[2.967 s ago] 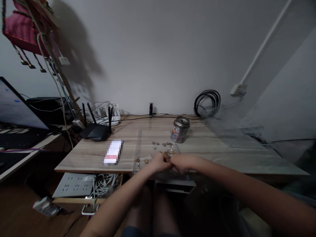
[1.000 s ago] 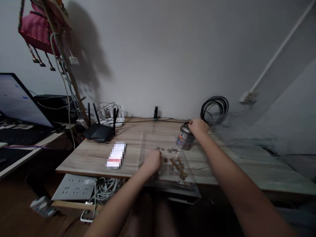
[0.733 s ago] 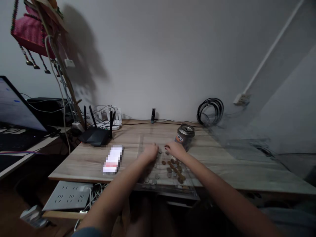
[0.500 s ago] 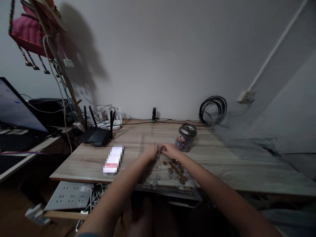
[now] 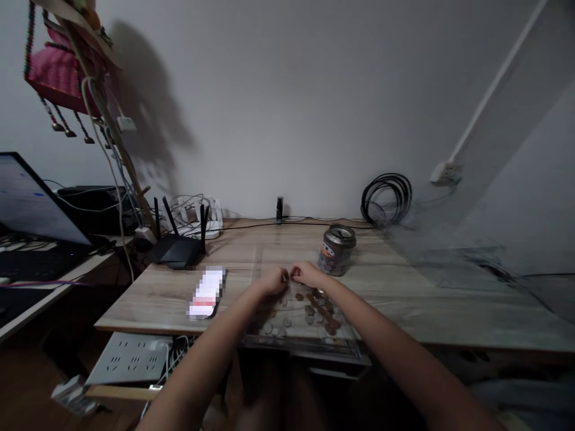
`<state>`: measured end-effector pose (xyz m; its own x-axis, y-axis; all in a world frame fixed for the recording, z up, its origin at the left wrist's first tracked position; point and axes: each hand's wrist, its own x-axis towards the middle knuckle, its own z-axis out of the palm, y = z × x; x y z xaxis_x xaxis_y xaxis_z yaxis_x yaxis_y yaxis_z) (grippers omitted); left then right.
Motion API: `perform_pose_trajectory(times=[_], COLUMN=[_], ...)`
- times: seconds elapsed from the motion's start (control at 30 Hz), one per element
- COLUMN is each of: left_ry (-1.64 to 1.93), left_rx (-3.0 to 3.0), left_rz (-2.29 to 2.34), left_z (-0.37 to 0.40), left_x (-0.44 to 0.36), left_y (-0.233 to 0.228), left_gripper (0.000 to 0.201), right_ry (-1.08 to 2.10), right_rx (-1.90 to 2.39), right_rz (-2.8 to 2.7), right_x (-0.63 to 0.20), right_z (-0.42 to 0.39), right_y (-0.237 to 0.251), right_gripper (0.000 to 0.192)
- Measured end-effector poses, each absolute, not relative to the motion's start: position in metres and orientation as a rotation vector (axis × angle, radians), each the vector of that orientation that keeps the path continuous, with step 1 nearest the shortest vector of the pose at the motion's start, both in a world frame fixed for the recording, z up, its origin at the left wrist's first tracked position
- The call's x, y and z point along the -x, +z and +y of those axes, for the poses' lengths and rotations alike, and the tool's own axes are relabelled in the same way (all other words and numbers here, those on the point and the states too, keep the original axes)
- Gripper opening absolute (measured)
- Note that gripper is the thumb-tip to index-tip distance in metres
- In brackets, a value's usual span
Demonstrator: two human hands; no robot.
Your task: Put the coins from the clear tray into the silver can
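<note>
Over the far part of a shallow clear plastic tray (image 5: 309, 347), my left hand (image 5: 274, 280) and my right hand (image 5: 307, 275) face each other with a small gap between their fingertips. The fingers of both hands are curled into a pinch. Whatever they hold, if anything, is too small and dark to make out. Silver coins (image 5: 282, 331) lie loose in the tray's near left part. Brass-coloured coins (image 5: 330, 320) are clustered with silver ones near my right forearm. Just beyond my right hand stands a dark tin with a slotted metal lid (image 5: 338, 250) and a cartoon picture.
A lit phone (image 5: 207, 292) lies left of the tray on the wooden table (image 5: 153, 296). Behind it stand a black router (image 5: 177, 250) and a white device with cables. A small dark bottle (image 5: 279, 209) and coiled black cable (image 5: 387, 197) are by the wall. A laptop (image 5: 38, 209) is far left.
My hands have shifted slightly, still close together over the tray. A coin seen under the left fingertips no longer shows there. The view has tilted a little.
</note>
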<state>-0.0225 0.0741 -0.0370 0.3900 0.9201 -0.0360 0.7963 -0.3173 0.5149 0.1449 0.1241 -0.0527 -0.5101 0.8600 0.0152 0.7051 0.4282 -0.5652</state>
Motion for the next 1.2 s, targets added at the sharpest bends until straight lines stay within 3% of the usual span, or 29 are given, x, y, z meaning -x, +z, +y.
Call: perform_pose_trajectory(times=[0.3, 0.6, 0.7, 0.87, 1.03, 1.2], left_ry=[0.347, 0.461, 0.493, 0.526, 0.526, 0.531], left_rx=[-2.193, -2.175, -2.158, -2.126, -2.117, -2.103], left_rz=[1.532, 1.578, 1.581, 1.568, 1.568, 1.575], left_z=[0.075, 0.076, 0.076, 0.078, 0.078, 0.077], left_x=[0.02, 0.018, 0.017, 0.017, 0.018, 0.019], left_y=[-0.041, -0.048, -0.049, -0.05, -0.05, -0.05], left_gripper=[0.018, 0.011, 0.011, 0.01, 0.009, 0.009], right_ry=[0.738, 0.632, 0.515, 0.119, -0.056, -0.059], right_rx=[1.463, 1.586, 1.577, 1.724, 2.223, 2.239], right_rz=[-2.426, -2.421, -2.361, -2.006, -1.808, -1.813], right_x=[-0.167, -0.156, -0.164, -0.214, -0.237, -0.234], right_z=[0.115, 0.098, 0.091, 0.115, 0.154, 0.169], right_y=[-0.036, -0.029, -0.006, 0.075, 0.112, 0.108], right_gripper=[0.025, 0.005, 0.005, 0.037, 0.023, 0.016])
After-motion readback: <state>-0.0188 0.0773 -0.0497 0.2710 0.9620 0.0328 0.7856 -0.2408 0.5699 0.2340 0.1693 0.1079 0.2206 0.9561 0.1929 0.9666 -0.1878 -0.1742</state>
